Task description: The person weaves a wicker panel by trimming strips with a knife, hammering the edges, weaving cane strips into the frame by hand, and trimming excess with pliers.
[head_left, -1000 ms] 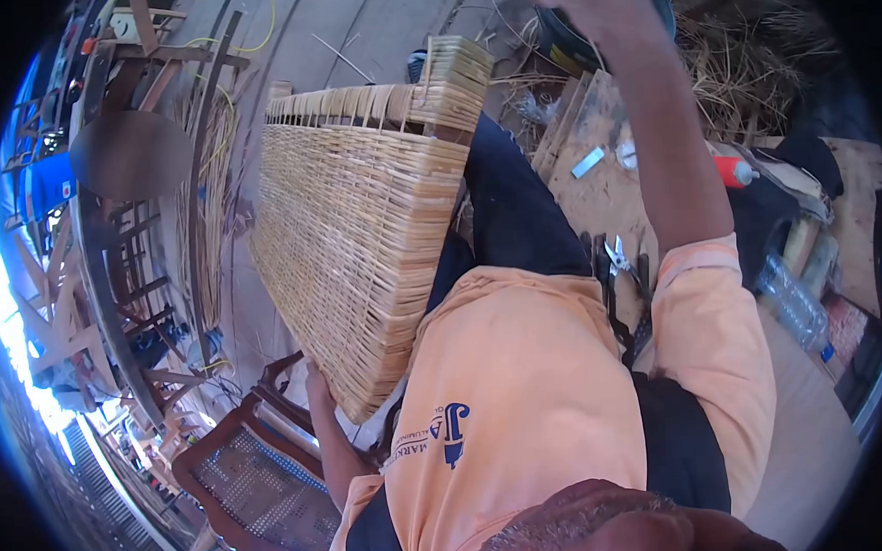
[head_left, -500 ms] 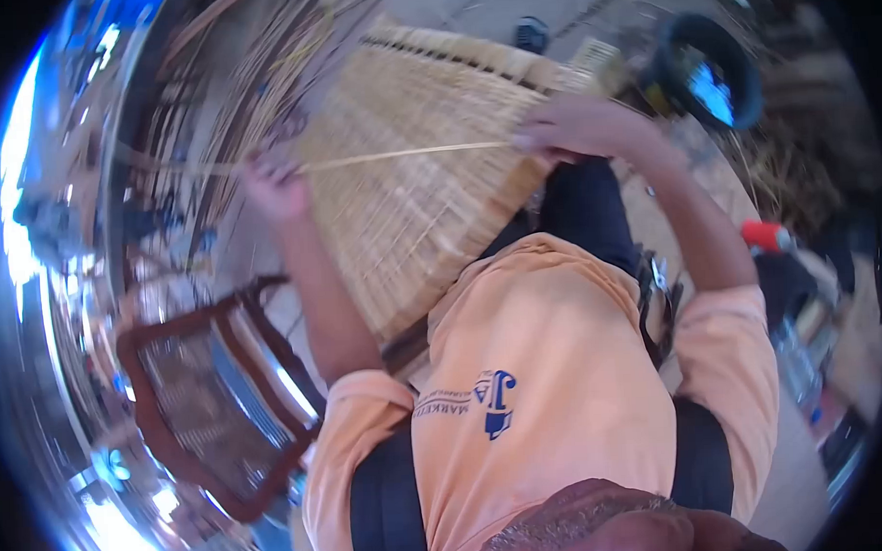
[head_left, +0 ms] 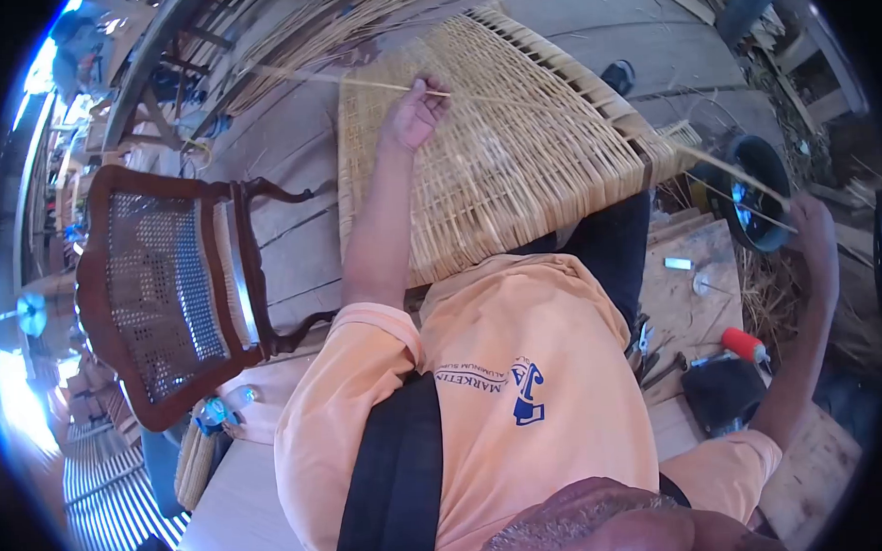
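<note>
A woven panel [head_left: 457, 168] of pale rattan-like strands lies tilted over my lap, with gaps in the weave along its far right edge. Above its left part, my left hand [head_left: 419, 113] has its fingers closed around a thin pale strand [head_left: 357, 81], which runs off to the left. My right hand [head_left: 814, 226] is stretched far out to the right, past the panel's corner. It is closed on strand lengths that lead back to that corner; one [head_left: 739, 174] lies above the other. How they pass around the corner is not clear.
A brown wooden chair with cane mesh [head_left: 164, 285] lies at left. Long loose strands [head_left: 325, 27] lie beyond the panel. A dark bucket [head_left: 757, 192] stands near my right hand. Pliers [head_left: 643, 338], a red spool-like object [head_left: 745, 345] and a black pouch [head_left: 722, 394] lie at right.
My right hand has moved from the panel's edge far out to the right, drawing strand with it. My left hand has shifted right over the panel. The view has turned and sharpened.
</note>
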Demonstrator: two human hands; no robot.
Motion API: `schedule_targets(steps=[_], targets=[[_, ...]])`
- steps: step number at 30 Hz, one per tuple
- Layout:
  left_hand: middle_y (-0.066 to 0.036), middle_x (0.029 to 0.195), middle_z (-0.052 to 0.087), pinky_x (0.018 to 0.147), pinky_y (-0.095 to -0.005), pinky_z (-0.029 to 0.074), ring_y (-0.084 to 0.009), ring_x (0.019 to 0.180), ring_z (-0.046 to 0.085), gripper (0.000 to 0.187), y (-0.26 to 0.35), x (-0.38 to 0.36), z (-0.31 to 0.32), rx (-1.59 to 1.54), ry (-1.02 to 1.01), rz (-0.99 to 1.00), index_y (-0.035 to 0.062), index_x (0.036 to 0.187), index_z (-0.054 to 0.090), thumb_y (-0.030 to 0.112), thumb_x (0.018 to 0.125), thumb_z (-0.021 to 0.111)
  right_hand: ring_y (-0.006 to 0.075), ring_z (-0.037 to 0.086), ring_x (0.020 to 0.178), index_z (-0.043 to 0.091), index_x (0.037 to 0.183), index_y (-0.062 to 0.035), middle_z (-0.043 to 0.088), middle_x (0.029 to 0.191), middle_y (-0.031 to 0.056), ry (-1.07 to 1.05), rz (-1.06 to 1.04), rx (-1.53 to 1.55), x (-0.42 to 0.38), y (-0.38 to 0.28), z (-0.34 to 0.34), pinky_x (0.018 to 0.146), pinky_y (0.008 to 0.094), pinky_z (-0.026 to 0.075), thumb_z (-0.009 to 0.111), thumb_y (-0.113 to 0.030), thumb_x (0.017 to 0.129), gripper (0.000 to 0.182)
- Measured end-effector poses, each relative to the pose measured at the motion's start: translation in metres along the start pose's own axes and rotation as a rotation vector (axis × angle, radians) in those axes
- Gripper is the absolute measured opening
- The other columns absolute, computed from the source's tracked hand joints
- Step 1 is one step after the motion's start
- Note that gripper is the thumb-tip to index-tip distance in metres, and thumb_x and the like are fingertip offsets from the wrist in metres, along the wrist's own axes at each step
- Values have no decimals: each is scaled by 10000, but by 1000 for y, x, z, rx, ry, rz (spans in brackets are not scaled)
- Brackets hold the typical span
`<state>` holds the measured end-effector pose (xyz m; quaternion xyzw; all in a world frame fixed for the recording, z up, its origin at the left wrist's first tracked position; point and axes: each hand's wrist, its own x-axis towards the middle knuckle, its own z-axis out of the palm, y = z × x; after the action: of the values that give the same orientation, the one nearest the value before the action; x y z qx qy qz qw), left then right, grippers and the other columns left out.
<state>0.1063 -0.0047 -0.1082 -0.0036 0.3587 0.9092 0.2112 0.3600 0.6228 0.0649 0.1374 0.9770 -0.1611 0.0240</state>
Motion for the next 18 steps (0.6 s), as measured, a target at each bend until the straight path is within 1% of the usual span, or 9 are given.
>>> schedule_targets(steps=[3, 4, 6, 7, 9, 11, 13, 16, 18], targets=[[-90, 1035, 659, 948, -428, 481, -283, 1042, 616, 171, 8, 31, -17, -394, -262, -140, 45, 989, 635, 190, 936, 561, 301, 630, 855, 617, 1065, -34, 657, 946, 183, 439, -152, -148, 11, 27, -16, 752, 386, 469, 558, -275, 938, 279], [-105, 1074, 649, 957, -427, 473, -303, 1064, 608, 196, 15, 47, -30, -468, -379, -177, 42, 984, 641, 215, 935, 564, 331, 633, 904, 603, 1121, -54, 665, 1001, 175, 476, 40, -43, 8, 20, -33, 779, 383, 482, 555, -317, 943, 321], [-150, 1161, 611, 957, -438, 467, -356, 1085, 592, 335, 29, 27, 26, -204, -81, -69, 20, 1045, 623, 324, 957, 514, 240, 640, 868, 613, 1160, -75, 661, 954, 129, 718, 212, 10, 2, 21, -62, 774, 327, 485, 558, -326, 944, 336], [-150, 1161, 611, 957, -438, 467, -356, 1085, 592, 335, 21, 29, 51, -211, -116, -113, 20, 1045, 623, 324, 957, 514, 179, 641, 874, 617, 1192, -89, 653, 937, 107, 797, 301, 107, -1, 7, -73, 792, 296, 483, 561, -302, 942, 333], [-188, 1242, 569, 958, -463, 460, -382, 1146, 548, 494, 3, 30, 95, -53, -122, -388, -13, 1166, 571, 423, 974, 441, 114, 603, 780, 626, 1164, -88, 624, 873, 69, 954, 165, 522, -2, -17, -69, 733, 246, 472, 578, -228, 933, 274], [-188, 1230, 574, 970, -493, 443, -370, 1178, 528, 625, -51, 7, 185, 190, -388, -547, -33, 1283, 469, 504, 972, 400, 390, 572, 942, 661, 1140, -54, 646, 1118, 230, 970, -1, 536, 11, -81, -56, 841, 408, 458, 628, -305, 811, 415], [-184, 1231, 572, 960, -485, 441, -335, 1134, 560, 705, -103, -20, 257, 409, -586, -698, -39, 1321, 431, 562, 954, 394, 83, 575, 602, 631, 960, -10, 588, 661, 17, 897, 30, 978, 12, -153, -39, 571, 235, 493, 562, -106, 890, 137], [-172, 1137, 611, 916, -461, 454, -294, 1007, 610, 661, -145, -21, 320, 301, -620, -735, -35, 1252, 484, 549, 978, 343, 146, 621, 610, 616, 974, 12, 604, 664, 77, 656, -181, 712, -12, -212, -33, 559, 283, 517, 557, -88, 879, 151], [-134, 1086, 610, 898, -451, 470, -275, 1039, 594, 580, -150, 6, 347, -262, -906, -555, -6, 1163, 533, 511, 984, 338, 225, 641, 621, 629, 993, -10, 635, 707, 152, 538, -447, 231, -14, -197, -20, 568, 346, 519, 510, -136, 909, 193]])
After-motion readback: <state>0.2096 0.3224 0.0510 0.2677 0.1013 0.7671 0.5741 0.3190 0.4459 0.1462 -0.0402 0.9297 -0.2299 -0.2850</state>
